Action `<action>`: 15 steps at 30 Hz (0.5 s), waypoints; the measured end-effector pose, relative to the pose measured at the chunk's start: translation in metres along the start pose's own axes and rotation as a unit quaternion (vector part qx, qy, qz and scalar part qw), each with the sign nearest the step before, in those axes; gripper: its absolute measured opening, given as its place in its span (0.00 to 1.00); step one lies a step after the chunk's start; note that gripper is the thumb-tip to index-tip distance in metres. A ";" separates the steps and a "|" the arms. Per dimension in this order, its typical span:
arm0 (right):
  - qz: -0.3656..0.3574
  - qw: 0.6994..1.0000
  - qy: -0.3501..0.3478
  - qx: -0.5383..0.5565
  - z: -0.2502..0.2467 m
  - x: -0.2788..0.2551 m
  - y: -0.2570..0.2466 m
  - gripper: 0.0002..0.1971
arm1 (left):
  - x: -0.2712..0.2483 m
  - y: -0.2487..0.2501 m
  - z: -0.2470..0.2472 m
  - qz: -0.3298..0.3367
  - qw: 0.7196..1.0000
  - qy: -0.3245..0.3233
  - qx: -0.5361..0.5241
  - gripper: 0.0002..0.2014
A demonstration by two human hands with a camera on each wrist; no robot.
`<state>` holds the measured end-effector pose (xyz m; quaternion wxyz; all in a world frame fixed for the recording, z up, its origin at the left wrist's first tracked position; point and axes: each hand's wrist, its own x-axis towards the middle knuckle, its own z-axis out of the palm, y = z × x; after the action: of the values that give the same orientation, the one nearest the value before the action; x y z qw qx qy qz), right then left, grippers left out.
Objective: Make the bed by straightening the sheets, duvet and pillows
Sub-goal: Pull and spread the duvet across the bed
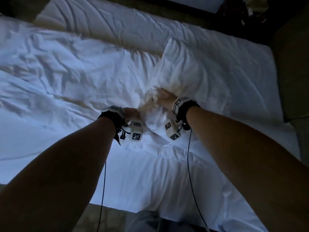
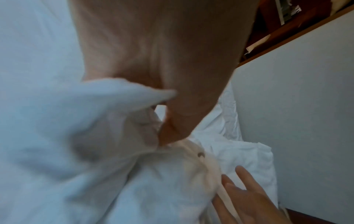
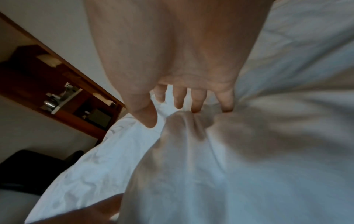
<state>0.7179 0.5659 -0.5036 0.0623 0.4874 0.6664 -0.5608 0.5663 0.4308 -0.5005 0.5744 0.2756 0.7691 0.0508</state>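
Note:
A white pillow (image 1: pixel 192 72) lies rumpled on the right half of the bed, its near corner bunched up between my hands. My left hand (image 1: pixel 133 113) grips that bunched corner; in the left wrist view the thumb of the left hand (image 2: pixel 166 124) presses into the pillow (image 2: pixel 76 151) cloth and the other fingers are hidden behind it. My right hand (image 1: pixel 163 97) sits just beyond, on top of the bunch. In the right wrist view the right hand (image 3: pixel 182 98) has its fingers spread and fairly straight, fingertips pushing into the pillow (image 3: pixel 229 151), thumb free.
A second pillow (image 1: pixel 100 19) lies along the far edge of the bed. The crumpled white duvet (image 1: pixel 50 64) covers the left half, and the sheet (image 1: pixel 150 181) is bare near me. A wooden shelf (image 3: pixel 67 91) and a dark chair (image 3: pixel 28 166) stand beyond the bed.

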 end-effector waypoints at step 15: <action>0.123 0.939 0.119 -0.299 0.013 -0.062 0.191 0.65 | 0.026 0.024 0.081 0.124 0.956 -0.093 0.249 0.42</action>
<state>0.8809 0.5001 -0.6003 0.1941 0.5879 0.7405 -0.2615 0.6441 0.4442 -0.5399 0.5457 0.5065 0.6604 -0.0974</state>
